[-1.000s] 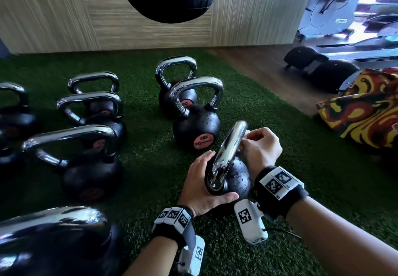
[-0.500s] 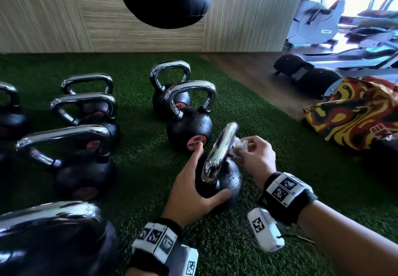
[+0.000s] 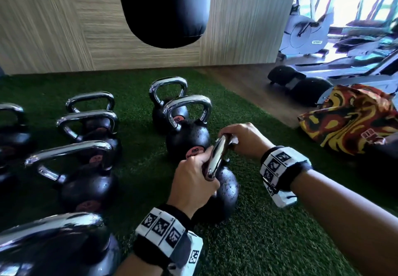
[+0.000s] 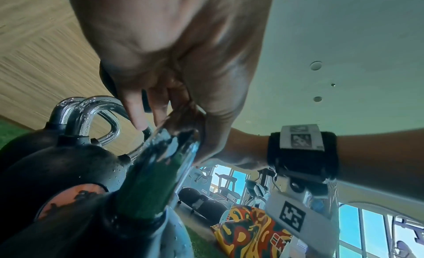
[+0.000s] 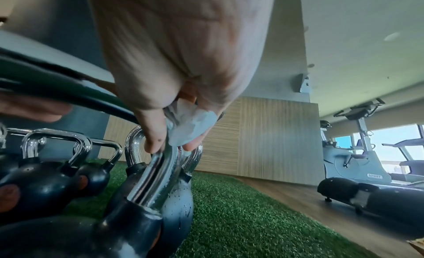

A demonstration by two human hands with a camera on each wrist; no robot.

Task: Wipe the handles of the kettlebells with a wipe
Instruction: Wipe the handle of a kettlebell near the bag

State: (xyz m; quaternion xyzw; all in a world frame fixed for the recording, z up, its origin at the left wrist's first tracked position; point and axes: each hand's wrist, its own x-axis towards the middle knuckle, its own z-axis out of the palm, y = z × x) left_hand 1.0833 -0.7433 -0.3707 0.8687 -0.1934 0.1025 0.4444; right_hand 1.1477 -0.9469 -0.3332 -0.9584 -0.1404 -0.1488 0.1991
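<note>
Nearest kettlebell: a large black cast-iron kettlebell with a chrome handle (image 3: 49,247) at the lower left edge of the head view, cut off by the frame.
Left hand: the left hand (image 3: 191,181) curls its fingers round the near end of the handle – its grip is closed on the metal.
Held kettlebell: a small black round kettlebell with a polished chrome handle (image 3: 226,187) stands on the green artificial turf floor (image 3: 258,243), between the two hands; water droplets speckle its body.
Wipe: a crumpled white wipe (image 5: 190,127) is pinched against the far bend of that handle – only a small corner of it shows in the head view (image 3: 233,140).
Right hand: the right hand (image 3: 245,140) is closed over the top far end of the handle, thumb and fingers holding the wipe to the chrome.
Neighbour: a black kettlebell with a pink label (image 3: 187,138) sits just behind the held one, another (image 3: 168,107) behind that.
Left rows: more chrome-handled kettlebells (image 3: 86,168) stand on the turf to the left.
Right side: a red, yellow and black patterned bag (image 3: 349,120) lies at the turf's edge.
Far: a black punching bag (image 3: 163,8) hangs before a light wood-panel wall (image 3: 53,28); grey exercise machines (image 3: 305,32) stand by bright windows.
</note>
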